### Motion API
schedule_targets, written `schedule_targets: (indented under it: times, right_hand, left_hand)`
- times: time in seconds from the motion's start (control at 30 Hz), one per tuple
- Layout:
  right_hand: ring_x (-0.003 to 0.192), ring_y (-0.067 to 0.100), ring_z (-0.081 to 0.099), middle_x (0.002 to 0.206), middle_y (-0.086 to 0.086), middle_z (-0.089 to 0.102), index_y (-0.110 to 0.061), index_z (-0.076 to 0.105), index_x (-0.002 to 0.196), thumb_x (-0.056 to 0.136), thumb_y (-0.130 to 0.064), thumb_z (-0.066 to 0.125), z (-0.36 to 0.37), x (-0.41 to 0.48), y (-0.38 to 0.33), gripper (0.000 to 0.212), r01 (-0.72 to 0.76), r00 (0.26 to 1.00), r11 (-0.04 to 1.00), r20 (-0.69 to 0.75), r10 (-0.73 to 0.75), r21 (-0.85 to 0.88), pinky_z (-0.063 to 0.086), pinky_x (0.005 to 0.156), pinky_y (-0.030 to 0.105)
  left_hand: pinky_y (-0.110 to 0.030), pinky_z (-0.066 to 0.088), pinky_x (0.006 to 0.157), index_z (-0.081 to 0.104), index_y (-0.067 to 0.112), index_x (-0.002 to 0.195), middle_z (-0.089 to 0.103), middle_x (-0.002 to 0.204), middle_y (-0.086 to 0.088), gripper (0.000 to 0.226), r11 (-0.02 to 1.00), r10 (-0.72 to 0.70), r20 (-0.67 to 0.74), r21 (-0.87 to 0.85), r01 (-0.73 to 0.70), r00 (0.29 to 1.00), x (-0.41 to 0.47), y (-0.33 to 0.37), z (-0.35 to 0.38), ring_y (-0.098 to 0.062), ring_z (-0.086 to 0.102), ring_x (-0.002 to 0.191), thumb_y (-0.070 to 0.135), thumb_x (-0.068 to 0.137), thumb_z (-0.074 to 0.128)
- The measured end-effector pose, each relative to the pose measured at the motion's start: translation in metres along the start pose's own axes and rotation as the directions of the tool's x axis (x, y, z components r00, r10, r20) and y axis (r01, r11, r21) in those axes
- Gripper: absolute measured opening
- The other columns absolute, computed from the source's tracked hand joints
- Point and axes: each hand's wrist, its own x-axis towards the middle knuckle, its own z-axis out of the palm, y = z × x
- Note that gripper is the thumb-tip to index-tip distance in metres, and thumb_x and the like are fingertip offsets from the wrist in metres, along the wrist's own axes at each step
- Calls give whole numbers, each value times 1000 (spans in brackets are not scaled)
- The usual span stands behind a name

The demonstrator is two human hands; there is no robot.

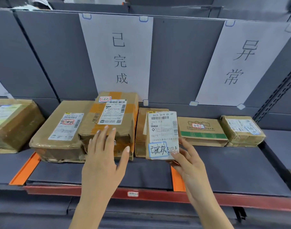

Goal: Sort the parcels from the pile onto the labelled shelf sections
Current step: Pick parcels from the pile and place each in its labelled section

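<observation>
Resting on the shelf, parcel touches right hand.

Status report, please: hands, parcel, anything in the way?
Left hand open at taped box. Right hand touches small parcel on shelf. Nothing in the way.
</observation>
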Motion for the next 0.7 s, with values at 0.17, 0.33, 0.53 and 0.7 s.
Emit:
schedule_targets:
  times: [0.17, 0.33, 0.53, 0.7]
  right_hand:
    - [104, 17, 70, 107, -2, 76, -33, 58, 123, 93, -12, 62, 8, -5, -1, 38, 18, 1000, 1000, -7, -18, 4, 53, 89, 33]
    - [96, 12, 71, 106, -2, 76, -29, 59, 123, 84, -18, 70, 10, -5, -10, 41, 24, 996, 1000, 86, -23, -15, 55, 77, 26]
    - [85, 6, 70, 104, -4, 76, -24, 66, 116, 76, -19, 58, 4, 5, -33, 42, 58, 960, 988, 280, -17, -140, 51, 67, 17]
    - [94, 11, 71, 106, -2, 75, -30, 72, 108, 65, -34, 67, 1, 14, -48, 43, 112, 931, 965, 363, -19, -238, 53, 73, 19]
  left_hand:
    - [-44, 43, 102, 45, 13, 142, 44, 149, -8, 66, 997, 54, 7, -62, -54, 998, 1, -6, -8, -28, 37, 140, 54, 92, 36]
    - [1, 19, 100, 40, 29, 146, 36, 151, 16, 67, 925, 4, 46, -380, 14, 999, 12, 4, -35, 4, 27, 137, 63, 88, 43]
    - [-13, 47, 92, 50, 44, 130, 54, 130, 27, 60, 602, -40, 217, -774, 197, 975, 29, 6, -48, 9, 50, 122, 55, 72, 59]
    - [-11, 50, 79, 62, 35, 116, 68, 109, 27, 43, 498, 2, 325, -820, 281, 946, 32, 5, -51, 7, 61, 107, 39, 73, 60]
